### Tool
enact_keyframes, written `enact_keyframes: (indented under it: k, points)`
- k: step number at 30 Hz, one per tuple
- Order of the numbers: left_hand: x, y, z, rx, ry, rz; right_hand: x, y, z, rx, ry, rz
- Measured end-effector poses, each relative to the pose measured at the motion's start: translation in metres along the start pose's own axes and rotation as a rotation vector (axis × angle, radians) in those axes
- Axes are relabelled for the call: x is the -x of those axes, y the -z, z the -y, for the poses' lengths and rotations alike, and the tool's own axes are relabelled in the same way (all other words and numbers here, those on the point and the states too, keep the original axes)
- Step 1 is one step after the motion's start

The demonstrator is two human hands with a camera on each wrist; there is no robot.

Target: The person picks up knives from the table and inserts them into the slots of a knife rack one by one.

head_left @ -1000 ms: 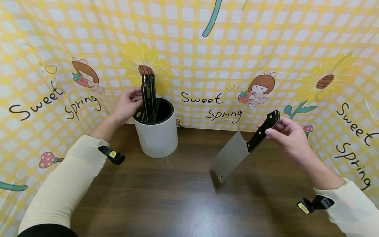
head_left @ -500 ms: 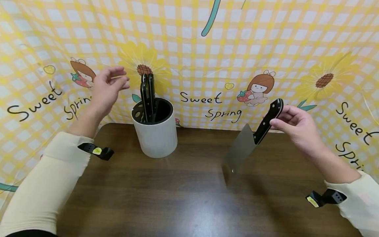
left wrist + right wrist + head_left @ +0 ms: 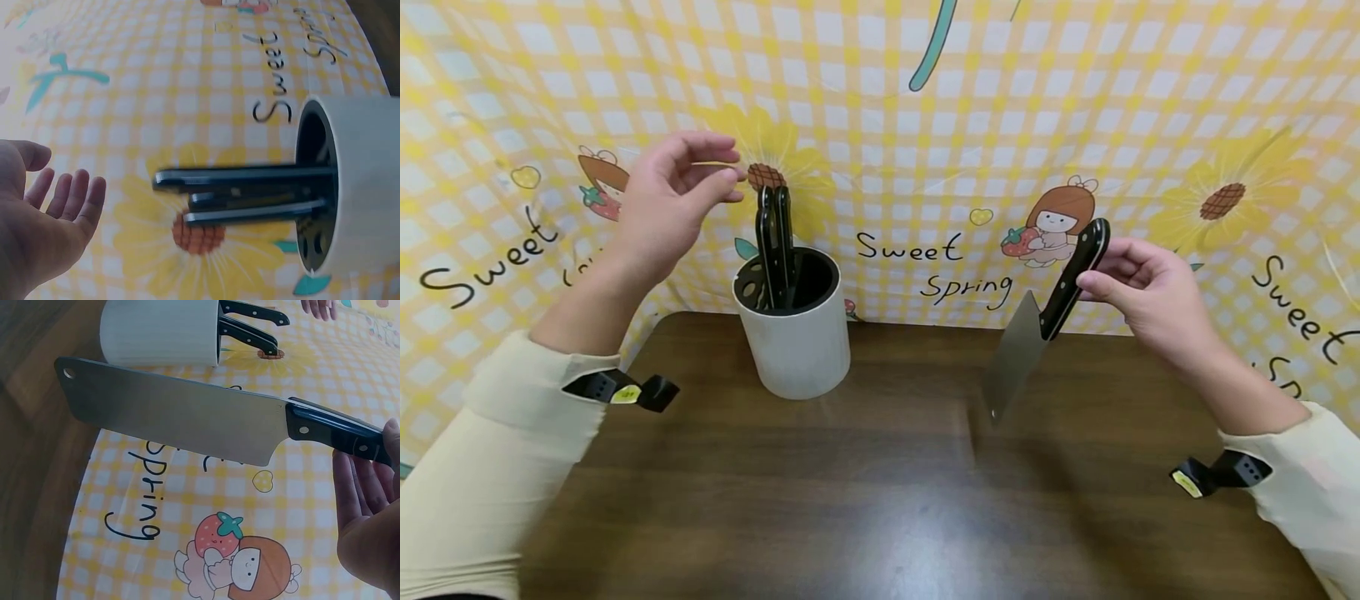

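Observation:
My right hand (image 3: 1157,296) pinches the black riveted handle of a cleaver (image 3: 1018,354) between thumb and fingers. The wide steel blade points down and to the left, its tip above the table; the right wrist view shows the whole cleaver (image 3: 175,412) with a hole near its end. My left hand (image 3: 666,200) holds nothing, its fingers loosely bent, up and to the left of the knife block. In that round white knife block (image 3: 793,354) stand several black-handled knives (image 3: 775,242), handles upward, blades hidden inside. The left wrist view shows these knife handles (image 3: 244,181) apart from my left hand (image 3: 50,219).
The brown wooden table (image 3: 865,492) runs across the front. A yellow checked cloth (image 3: 880,150) printed with flowers, figures and lettering hangs behind the block and along both sides. Each sleeve cuff carries a small black wrist camera (image 3: 625,390).
My left hand has left the knife handles and moved up and left of the block. My right hand has raised the cleaver, its blade swinging more upright and slightly right.

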State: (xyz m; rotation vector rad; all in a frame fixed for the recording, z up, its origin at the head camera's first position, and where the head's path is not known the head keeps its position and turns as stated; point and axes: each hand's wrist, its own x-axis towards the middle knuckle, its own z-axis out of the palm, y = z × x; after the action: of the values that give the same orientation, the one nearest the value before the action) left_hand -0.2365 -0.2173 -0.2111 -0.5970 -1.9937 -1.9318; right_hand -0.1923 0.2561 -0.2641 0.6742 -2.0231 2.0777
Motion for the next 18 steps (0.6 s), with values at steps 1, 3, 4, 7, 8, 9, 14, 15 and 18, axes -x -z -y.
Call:
enact_keyframes:
  k: [1,3,4,7,8,9,14,15,18]
  points:
    - [0.001,-0.004,-0.002,-0.017,0.001,0.018,-0.001,-0.001,0.0,0.003,0.002,-0.001]
    - [0.003,-0.013,-0.006,-0.059,0.007,0.053,-0.004,-0.003,0.001,0.006,0.008,0.0]
    - [0.004,-0.018,-0.007,-0.086,0.015,0.071,-0.005,-0.005,0.001,0.006,0.01,0.0]
    - [0.005,-0.031,-0.01,-0.19,0.028,0.12,-0.007,-0.008,0.001,0.007,0.008,0.0]
    - [0.005,-0.035,-0.01,-0.225,0.03,0.137,-0.008,-0.01,0.002,0.008,0.005,-0.001]
    - [0.005,-0.038,-0.01,-0.258,0.032,0.155,-0.009,-0.011,0.002,0.007,0.003,-0.003]
    - [0.005,-0.054,-0.006,-0.313,0.026,0.243,-0.014,-0.019,0.001,0.008,0.007,0.0]
    - [0.005,-0.057,-0.005,-0.308,0.027,0.26,-0.015,-0.021,0.001,0.008,0.008,0.002]
    - [0.006,-0.069,0.0,-0.29,0.022,0.307,-0.017,-0.026,0.0,0.006,0.009,0.005]
